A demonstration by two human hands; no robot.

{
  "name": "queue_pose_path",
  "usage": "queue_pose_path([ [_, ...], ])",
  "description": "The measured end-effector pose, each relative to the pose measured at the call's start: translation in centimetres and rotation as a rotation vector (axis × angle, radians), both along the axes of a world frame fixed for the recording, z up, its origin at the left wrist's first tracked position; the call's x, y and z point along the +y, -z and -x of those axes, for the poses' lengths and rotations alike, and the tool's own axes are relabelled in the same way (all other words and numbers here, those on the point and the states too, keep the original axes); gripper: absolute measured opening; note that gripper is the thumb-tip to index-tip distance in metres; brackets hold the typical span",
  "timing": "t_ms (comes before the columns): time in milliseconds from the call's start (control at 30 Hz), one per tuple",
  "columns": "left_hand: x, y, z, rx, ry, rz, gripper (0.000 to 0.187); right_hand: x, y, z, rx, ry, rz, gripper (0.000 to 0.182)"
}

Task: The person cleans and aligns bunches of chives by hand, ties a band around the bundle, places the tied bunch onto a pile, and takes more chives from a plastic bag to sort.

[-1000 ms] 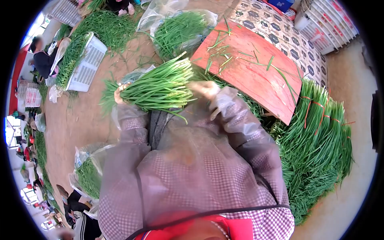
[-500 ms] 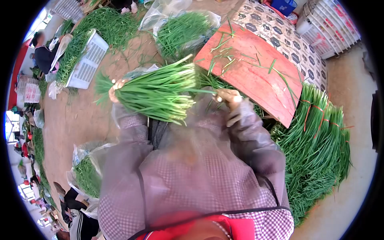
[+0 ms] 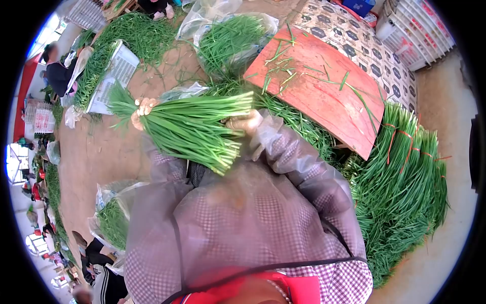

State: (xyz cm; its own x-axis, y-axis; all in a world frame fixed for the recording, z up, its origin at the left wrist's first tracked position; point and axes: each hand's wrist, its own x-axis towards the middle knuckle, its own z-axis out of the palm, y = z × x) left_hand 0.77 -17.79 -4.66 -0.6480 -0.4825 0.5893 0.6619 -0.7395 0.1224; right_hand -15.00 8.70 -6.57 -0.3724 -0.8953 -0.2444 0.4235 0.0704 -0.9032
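Note:
A thick bunch of garlic chives is gripped by my left hand, which is wrapped round it near the leafy end. The pale stem ends fan out to the right in front of my body. At those ends, my right hand has its fingers bent in against the stalks, seemingly pinching some. Its fingertips are partly hidden among the stems.
A tilted red board with loose chive scraps lies ahead to the right. Tied chive bundles are heaped at the right. A bag of chives, a white crate and another chive bag stand around. Other people sit at the left.
My right hand has moved left, from holding a single stalk out to the side, back to the bunch's stem ends. The bunch has tilted slightly, its lower stems dropping.

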Motion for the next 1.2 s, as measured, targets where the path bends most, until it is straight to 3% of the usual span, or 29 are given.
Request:
queue_pose_path([
  [67, -0.1, -0.3, -0.2, 0.015, 0.007, 0.01, 0.024, 1.0, 2.6, 1.0, 0.278, -0.027, -0.048, 0.02],
  [133, -0.1, -0.5, -0.4, 0.026, 0.022, 0.02, 0.024, 2.9, 1.4, 1.5, -0.083, 0.082, -0.149, 0.018],
  [267, 0.0, -0.9, -0.2, 0.037, 0.04, 0.034, 0.024, 6.7, 6.4, 6.3, -0.198, 0.129, -0.053, 0.023],
  [300, 0.3, -1.0, -0.3, 0.043, 0.05, 0.04, 0.025, 6.3, 4.7, 5.7, -0.197, 0.13, -0.054, 0.023],
  [367, 0.5, -1.0, 0.1, 0.043, 0.069, 0.044, 0.025, 4.8, -0.7, 3.4, 0.045, 0.299, 0.066, 0.026],
  [467, 0.7, -1.4, 0.5, 0.043, 0.084, 0.062, 0.025, 3.9, -2.1, 2.7, 0.085, 0.068, -0.085, 0.017],
  [600, 0.4, -1.5, -0.6, 0.023, 0.037, 0.065, 0.025, 5.3, 0.4, 4.9, -0.065, 0.36, -0.113, 0.022],
  [700, 0.3, -1.6, -0.7, -0.04, 0.008, 0.066, 0.025, 7.1, -4.4, 4.0, -0.066, 0.252, -0.071, 0.025],
  [733, 0.6, -1.7, -0.6, -0.047, 0.012, 0.06, 0.025, 7.0, -6.2, 3.7, 0.022, 0.074, -0.093, 0.024],
  [800, 0.9, -2.2, 0.4, -0.081, 0.055, 0.07, 0.025, 5.0, -6.5, 1.5, 0.541, -0.056, 0.204, 0.019],
  [933, 1.3, -2.7, 1.8, -0.094, 0.14, 0.117, 0.029, 1.0, -7.9, -1.2, 1.004, -0.194, 0.1, 0.024],
  [967, 1.3, -2.8, 1.8, -0.104, 0.155, 0.136, 0.031, 0.0, -6.7, -1.8, 1.08, -0.135, 0.112, 0.023],
  [1000, 1.5, -2.9, 1.6, -0.107, 0.15, 0.135, 0.031, -0.3, -6.2, -1.9, 1.077, -0.139, 0.115, 0.023],
  [1067, 1.6, -2.9, 1.4, -0.17, 0.101, 0.123, 0.031, -1.0, -5.6, -1.8, 0.437, -0.119, 0.047, 0.022],
  [1133, 0.9, -2.4, 0.8, -0.177, 0.107, 0.143, 0.031, 0.4, -7.3, 0.1, 0.163, -0.282, -0.036, 0.014],
  [1200, 0.4, -1.5, 0.4, -0.177, 0.061, 0.06, 0.032, 2.9, -8.2, 1.8, 0.324, -0.314, -0.038, 0.014],
])
